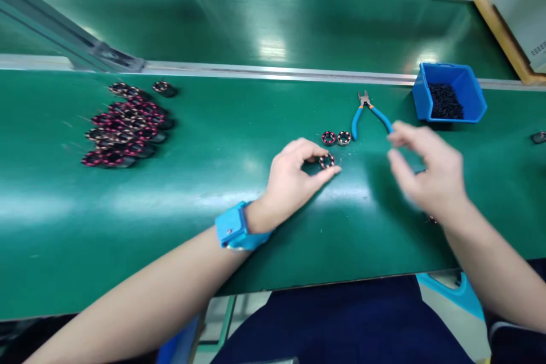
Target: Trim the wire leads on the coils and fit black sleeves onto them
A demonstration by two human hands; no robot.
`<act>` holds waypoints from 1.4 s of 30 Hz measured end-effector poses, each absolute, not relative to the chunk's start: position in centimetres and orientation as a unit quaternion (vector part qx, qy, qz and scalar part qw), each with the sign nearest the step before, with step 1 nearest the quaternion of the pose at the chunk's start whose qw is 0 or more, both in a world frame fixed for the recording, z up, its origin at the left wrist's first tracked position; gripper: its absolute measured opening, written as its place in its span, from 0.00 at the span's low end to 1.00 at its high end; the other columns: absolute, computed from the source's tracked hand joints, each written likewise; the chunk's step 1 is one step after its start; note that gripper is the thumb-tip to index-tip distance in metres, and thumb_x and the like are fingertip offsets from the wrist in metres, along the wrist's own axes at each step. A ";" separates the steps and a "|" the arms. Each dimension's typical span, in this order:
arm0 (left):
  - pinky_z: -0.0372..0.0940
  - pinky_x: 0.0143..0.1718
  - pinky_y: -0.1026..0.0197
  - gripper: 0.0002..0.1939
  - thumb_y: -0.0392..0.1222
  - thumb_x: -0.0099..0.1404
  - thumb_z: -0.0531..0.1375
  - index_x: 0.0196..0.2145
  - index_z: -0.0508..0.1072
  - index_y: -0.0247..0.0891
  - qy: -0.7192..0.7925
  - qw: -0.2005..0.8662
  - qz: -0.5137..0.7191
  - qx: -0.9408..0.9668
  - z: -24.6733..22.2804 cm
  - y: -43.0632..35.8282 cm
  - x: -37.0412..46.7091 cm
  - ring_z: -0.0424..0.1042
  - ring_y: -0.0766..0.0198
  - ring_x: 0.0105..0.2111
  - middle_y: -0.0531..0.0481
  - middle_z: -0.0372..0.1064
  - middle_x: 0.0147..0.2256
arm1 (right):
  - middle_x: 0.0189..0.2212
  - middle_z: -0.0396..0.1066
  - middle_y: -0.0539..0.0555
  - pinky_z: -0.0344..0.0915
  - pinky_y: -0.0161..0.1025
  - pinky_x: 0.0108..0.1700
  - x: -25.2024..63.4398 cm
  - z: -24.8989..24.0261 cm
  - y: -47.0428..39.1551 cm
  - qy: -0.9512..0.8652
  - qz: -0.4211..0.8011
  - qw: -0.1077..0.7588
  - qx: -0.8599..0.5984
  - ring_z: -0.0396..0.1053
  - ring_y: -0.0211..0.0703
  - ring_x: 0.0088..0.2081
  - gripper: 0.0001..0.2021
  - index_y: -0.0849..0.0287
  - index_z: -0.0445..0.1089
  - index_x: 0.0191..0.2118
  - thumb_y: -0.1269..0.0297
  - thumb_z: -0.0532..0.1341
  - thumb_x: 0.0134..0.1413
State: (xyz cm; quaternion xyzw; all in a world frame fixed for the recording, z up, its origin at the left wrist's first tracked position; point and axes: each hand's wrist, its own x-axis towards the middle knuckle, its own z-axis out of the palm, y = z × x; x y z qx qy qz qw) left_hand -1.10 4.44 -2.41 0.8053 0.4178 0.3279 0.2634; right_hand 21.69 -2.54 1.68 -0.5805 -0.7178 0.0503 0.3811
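My left hand (pixel 294 173), with a blue band on the wrist, pinches a small ring-shaped copper-wound motor stator (pixel 326 161) between thumb and fingers at the table top. Just beyond it two more wound stators, one reddish (pixel 328 137) and one copper-coloured (pixel 344 137), sit side by side. A pair of blue-handled cutting pliers (pixel 365 103) lies with its jaws spread and pointing away. My right hand (pixel 426 168) is blurred, its thumb and fingers apart. Its fingertips are by the end of the right plier handle; whether they touch it I cannot tell.
A pile of wound stators (pixel 125 128) lies at the left, with a single one (pixel 164 88) apart. At the back right stands a blue bin (pixel 471 96) holding small black pieces. A metal rail (pixel 256 72) runs along the table's back. Partly hidden stators lie under my right wrist.
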 end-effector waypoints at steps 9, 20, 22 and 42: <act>0.61 0.47 0.50 0.18 0.46 0.58 0.64 0.44 0.69 0.38 0.340 0.169 0.341 0.860 -1.6 2.5 1.8 0.67 0.52 0.45 0.43 0.70 0.44 | 0.27 0.74 0.62 0.66 0.50 0.45 33.9 0.6 9.0 -0.574 -0.001 0.163 -0.802 0.73 0.54 0.38 0.03 0.65 0.71 0.24 0.75 0.66 0.42; 0.59 0.48 0.48 0.25 0.36 0.53 0.57 0.50 0.66 0.36 0.183 0.296 0.166 0.923 -2.1 -0.4 10.7 0.62 0.49 0.49 0.41 0.67 0.50 | 0.21 0.71 0.55 0.67 0.50 0.42 33.9 0.8 9.1 -0.569 -0.024 0.149 -0.809 0.72 0.51 0.33 0.03 0.63 0.75 0.23 0.76 0.65 0.38; 0.59 0.46 0.49 0.19 0.39 0.56 0.57 0.47 0.69 0.36 0.175 0.290 0.158 0.927 -2.2 -0.1 11.2 0.63 0.49 0.48 0.41 0.68 0.48 | 0.21 0.71 0.53 0.68 0.50 0.42 34.0 0.8 8.8 -0.573 -0.026 0.152 -0.805 0.72 0.51 0.31 0.04 0.61 0.75 0.23 0.77 0.65 0.38; 0.59 0.37 0.52 0.25 0.59 0.52 0.66 0.35 0.69 0.35 0.145 0.260 0.135 0.945 -1.6 -1.7 10.3 0.66 0.51 0.37 0.43 0.69 0.36 | 0.30 0.75 0.54 0.71 0.40 0.32 24.5 -1.1 -15.4 -0.390 0.179 0.474 -0.769 0.74 0.42 0.29 0.07 0.57 0.69 0.34 0.60 0.61 0.58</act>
